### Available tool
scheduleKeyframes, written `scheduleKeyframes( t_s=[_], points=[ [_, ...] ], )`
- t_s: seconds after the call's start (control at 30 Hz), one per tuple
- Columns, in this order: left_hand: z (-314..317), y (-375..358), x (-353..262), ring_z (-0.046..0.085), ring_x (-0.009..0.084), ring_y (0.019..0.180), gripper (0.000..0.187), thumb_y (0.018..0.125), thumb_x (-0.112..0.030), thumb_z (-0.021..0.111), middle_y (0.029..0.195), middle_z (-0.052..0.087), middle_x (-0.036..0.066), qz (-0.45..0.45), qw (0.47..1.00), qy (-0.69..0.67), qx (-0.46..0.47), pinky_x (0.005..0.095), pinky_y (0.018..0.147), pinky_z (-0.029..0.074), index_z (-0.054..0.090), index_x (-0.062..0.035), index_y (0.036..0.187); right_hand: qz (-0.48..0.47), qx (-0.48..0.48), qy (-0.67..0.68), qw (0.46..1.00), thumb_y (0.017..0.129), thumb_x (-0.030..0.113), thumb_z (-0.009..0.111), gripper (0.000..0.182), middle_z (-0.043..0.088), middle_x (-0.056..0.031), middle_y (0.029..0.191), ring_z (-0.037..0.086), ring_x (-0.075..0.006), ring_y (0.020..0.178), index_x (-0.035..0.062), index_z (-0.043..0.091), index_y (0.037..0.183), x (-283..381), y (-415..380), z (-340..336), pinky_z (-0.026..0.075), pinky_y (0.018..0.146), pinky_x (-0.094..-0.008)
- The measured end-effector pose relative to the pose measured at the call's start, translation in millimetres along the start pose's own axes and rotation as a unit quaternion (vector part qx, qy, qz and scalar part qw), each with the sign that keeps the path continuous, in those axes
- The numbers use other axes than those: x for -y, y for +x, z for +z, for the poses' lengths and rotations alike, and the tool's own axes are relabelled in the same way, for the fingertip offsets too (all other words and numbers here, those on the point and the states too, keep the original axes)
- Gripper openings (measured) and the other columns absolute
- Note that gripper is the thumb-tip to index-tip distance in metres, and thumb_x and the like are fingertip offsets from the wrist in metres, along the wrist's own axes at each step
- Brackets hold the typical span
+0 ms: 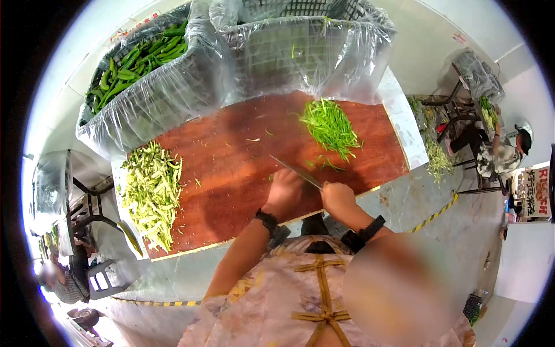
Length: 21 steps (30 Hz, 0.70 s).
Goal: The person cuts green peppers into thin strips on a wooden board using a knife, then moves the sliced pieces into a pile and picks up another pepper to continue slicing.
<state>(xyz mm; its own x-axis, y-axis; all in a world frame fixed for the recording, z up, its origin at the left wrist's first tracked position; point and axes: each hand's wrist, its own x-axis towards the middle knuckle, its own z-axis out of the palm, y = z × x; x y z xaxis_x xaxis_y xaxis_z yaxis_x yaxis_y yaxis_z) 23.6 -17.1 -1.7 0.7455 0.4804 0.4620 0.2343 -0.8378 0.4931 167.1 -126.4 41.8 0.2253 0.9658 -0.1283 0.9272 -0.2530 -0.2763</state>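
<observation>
My right hand (338,198) is closed round the handle of a knife (295,170), whose thin blade points up and to the left over the reddish-brown board (231,144). Just left of the blade, my left hand (284,189) rests low on the board with its fingers curled in; whatever they hold is hidden. Beyond the knife, toward the right, lies a heap of thin green cut strips (330,128), with a few loose bits near it. A larger heap of pale green cut pieces (151,194) covers the board's left end.
Behind the board stand a plastic-lined crate (156,95) of long green chilies (136,63) and a second lined crate (306,58). A long blade (130,238) lies at the left edge. Other people sit working at the far left (70,283) and far right (497,156).
</observation>
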Motion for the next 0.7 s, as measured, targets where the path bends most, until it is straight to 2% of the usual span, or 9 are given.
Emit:
scheduleKeyframes(
  t_s=[0.2,0.27,0.53,0.7],
  points=[
    [4,1,5,0.05,0.0293,0.094,0.023,0.067,-0.01,0.054,0.097,0.056,0.008,0.028,0.999,0.014,-0.023,0.0426,0.081,0.04,0.061,-0.0094,0.089,0.001,-0.038,0.029,0.999,0.079,0.018,0.051,0.018,0.06,-0.0211,0.067,0.06,-0.0398,0.065,0.0018,0.058,0.073,4,11,5,0.048,0.058,-0.0494],
    [4,-1,6,0.05,0.0293,0.094,0.021,0.068,-0.01,0.053,0.095,0.056,0.009,0.032,0.999,0.003,-0.003,0.0423,0.081,0.04,0.062,-0.0097,0.088,0.002,-0.038,0.032,0.999,0.079,0.018,0.051,0.019,0.06,-0.021,0.068,0.06,-0.04,0.065,0.0018,0.058,0.073,3,9,5,0.048,0.058,-0.0497],
    [10,-4,12,0.052,0.0289,0.092,0.018,0.069,-0.009,0.053,0.096,0.057,0.008,0.033,0.999,0.03,-0.012,0.0418,0.079,0.041,0.064,-0.0109,0.083,0.023,0.003,-0.006,1.0,0.081,0.017,0.05,0.019,0.061,-0.0202,0.068,0.061,-0.0388,0.065,0.0016,0.058,0.073,-3,-15,-3,0.049,0.057,-0.0483],
    [10,-2,9,0.052,0.0295,0.094,0.02,0.069,-0.009,0.053,0.097,0.057,0.009,0.013,0.999,0.038,0.011,0.0426,0.08,0.041,0.063,-0.0116,0.087,0.013,-0.033,-0.007,0.999,0.082,0.02,0.051,0.022,0.061,-0.0213,0.069,0.06,-0.039,0.065,0.0006,0.06,0.075,5,28,9,0.049,0.059,-0.048]
  ],
)
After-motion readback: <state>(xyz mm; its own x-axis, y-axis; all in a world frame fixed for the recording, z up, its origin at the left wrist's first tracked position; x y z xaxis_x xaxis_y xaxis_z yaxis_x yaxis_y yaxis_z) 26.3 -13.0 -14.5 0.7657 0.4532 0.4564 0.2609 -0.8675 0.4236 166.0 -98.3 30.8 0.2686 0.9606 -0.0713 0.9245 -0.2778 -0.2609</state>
